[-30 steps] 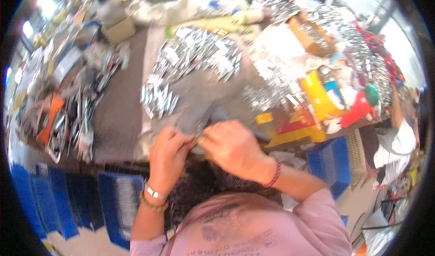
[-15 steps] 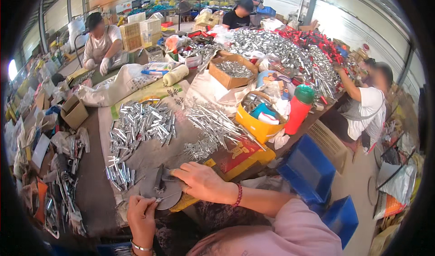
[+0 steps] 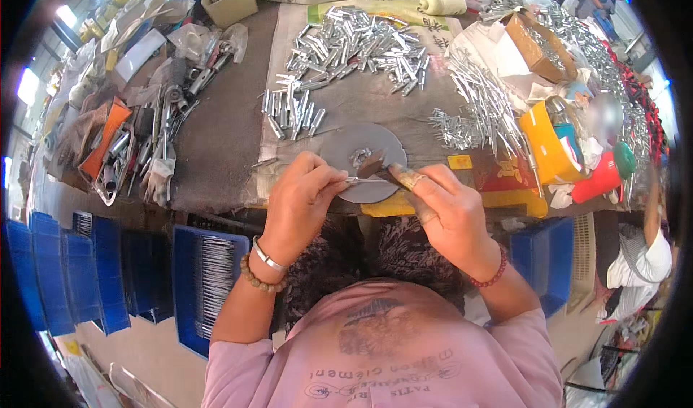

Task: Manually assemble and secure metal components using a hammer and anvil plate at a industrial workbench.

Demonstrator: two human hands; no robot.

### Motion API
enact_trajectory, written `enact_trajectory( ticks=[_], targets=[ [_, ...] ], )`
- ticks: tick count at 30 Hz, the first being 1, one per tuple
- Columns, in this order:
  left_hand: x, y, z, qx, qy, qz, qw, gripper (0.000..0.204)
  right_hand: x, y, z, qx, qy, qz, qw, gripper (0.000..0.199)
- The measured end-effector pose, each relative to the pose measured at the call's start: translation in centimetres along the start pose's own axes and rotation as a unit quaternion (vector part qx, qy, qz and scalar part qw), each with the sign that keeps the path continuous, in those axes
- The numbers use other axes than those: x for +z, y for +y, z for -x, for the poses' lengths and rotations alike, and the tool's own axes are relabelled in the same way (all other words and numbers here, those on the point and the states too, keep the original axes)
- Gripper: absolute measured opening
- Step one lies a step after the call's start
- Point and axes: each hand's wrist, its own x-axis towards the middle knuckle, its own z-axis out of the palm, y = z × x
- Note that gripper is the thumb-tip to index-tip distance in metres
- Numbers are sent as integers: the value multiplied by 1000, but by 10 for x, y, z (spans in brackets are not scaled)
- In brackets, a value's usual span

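Above a round grey disc (image 3: 336, 144) on the bench, my left hand (image 3: 299, 195) pinches a thin silver metal rod (image 3: 372, 181) that points toward my right hand. My right hand (image 3: 451, 209) has its fingers closed on a dark tool with a blocky head (image 3: 372, 165), which looks like a small hammer. Its head hangs just over the disc, close to the rod. A few small metal bits (image 3: 357, 154) lie on the disc. Beyond it are a small group of short metal tubes (image 3: 292, 112) and a larger pile of similar tubes (image 3: 354, 47).
Long thin rods (image 3: 484, 97) and small metal parts (image 3: 455, 128) lie to the right. Further right stand a yellow container (image 3: 541, 137) and a red bottle (image 3: 595, 185). A blue crate (image 3: 189, 292) holds many rods at my lower left. Another person (image 3: 639, 263) sits at the right.
My view has swung downward, so the bench and both hands appear further up and more centred. The left hand still pinches the rod; the right still holds the dark tool, its head now tilted differently.
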Motion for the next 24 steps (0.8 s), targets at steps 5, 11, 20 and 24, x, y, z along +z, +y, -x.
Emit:
enact_trajectory(
  ticks=[5,11,20,24],
  targets=[
    [-2,1,6,10,1,5,1000,18,6,-8,0,-43,26,17,999,48],
    [-4,2,5,-16,-11,2,1000,14,-5,-17,-3,-36,-50,72,995,49],
    [-2,-2,4,-29,-16,47,998,15,-19,-21,-16,-16,-6,23,1000,51],
    [-3,-2,4,-25,-20,41,999,17,-13,-18,-12,-35,-11,27,999,53]
  ],
)
